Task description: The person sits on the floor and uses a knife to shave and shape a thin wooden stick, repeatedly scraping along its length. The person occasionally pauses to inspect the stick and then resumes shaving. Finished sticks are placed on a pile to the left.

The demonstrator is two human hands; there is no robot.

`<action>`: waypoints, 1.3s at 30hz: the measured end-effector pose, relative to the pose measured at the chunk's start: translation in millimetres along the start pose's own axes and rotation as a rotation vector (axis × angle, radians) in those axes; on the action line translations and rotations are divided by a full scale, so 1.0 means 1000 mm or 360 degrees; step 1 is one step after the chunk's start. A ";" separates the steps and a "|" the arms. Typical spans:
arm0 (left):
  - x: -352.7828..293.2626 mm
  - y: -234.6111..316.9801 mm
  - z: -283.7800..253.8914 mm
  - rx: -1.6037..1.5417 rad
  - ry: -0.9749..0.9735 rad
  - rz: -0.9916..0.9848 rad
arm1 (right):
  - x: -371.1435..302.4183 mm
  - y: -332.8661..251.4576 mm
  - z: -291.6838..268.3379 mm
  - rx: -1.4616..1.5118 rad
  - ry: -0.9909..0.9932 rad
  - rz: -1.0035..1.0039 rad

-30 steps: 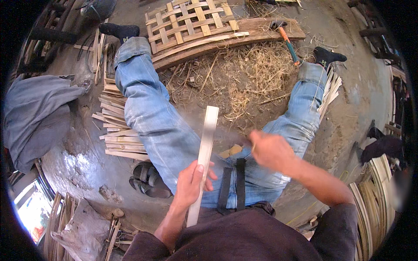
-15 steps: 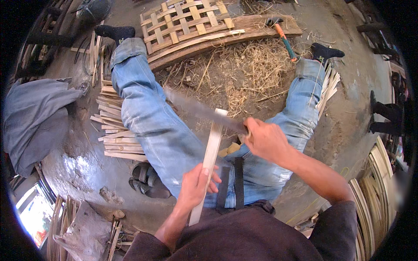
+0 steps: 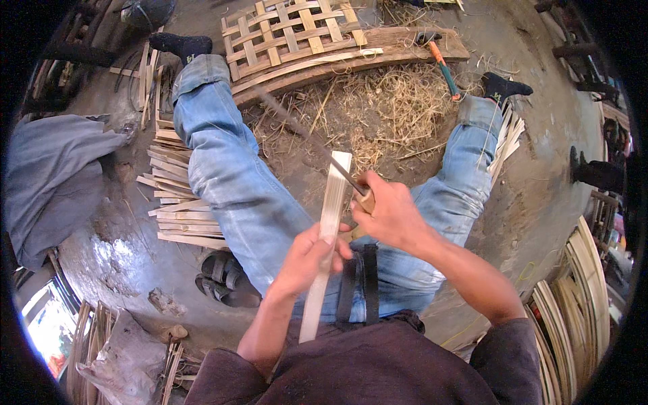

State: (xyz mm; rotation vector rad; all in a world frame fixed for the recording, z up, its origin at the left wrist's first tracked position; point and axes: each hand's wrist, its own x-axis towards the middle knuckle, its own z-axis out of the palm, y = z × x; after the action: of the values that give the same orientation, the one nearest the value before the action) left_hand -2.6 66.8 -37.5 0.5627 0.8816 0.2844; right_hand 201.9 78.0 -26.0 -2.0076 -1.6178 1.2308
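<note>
My left hand [image 3: 312,258] is closed around the middle of a pale, flat bamboo strip [image 3: 332,209], which slants upward between my spread legs. In my right hand [image 3: 391,214] is the wooden handle of a long, narrow-bladed knife [image 3: 307,135]. Its blade points up and to the left, crossing close to the strip's upper end; whether the edge touches the strip I cannot tell. The outer part of the blade is slightly blurred. Below the right hand, between my thighs, a small tan piece partly shows.
Beyond my feet a woven slat panel [image 3: 290,34] rests by a wooden plank [image 3: 405,47], with a hammer [image 3: 442,71] at its right. Shavings [image 3: 391,115] cover the ground between my legs. Split strips [image 3: 185,219] lie beside my left leg, near sandals [image 3: 226,278]. Long strips [image 3: 574,297] stand at right.
The knife has turned to a steeper angle and its blade is less blurred. My right hand has shifted slightly left; my left hand and the strip have moved a little upward.
</note>
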 end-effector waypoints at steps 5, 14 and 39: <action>-0.005 -0.007 0.012 0.0183 0.0167 0.0148 | -0.009 0.007 -0.021 -0.0654 -0.0061 -0.0282; -0.037 0.000 0.013 0.0172 0.0337 0.0285 | 0.043 0.106 -0.097 -0.1126 0.0090 -0.0128; -0.035 -0.008 0.007 0.0070 0.0106 -0.0103 | 0.038 0.006 0.000 0.1182 0.0258 0.0122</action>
State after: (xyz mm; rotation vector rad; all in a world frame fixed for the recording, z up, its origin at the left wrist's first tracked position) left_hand -18.1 41.7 -16.0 0.5667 0.9704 0.2266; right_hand 206.0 110.0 -46.6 -1.6319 -0.8260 1.3812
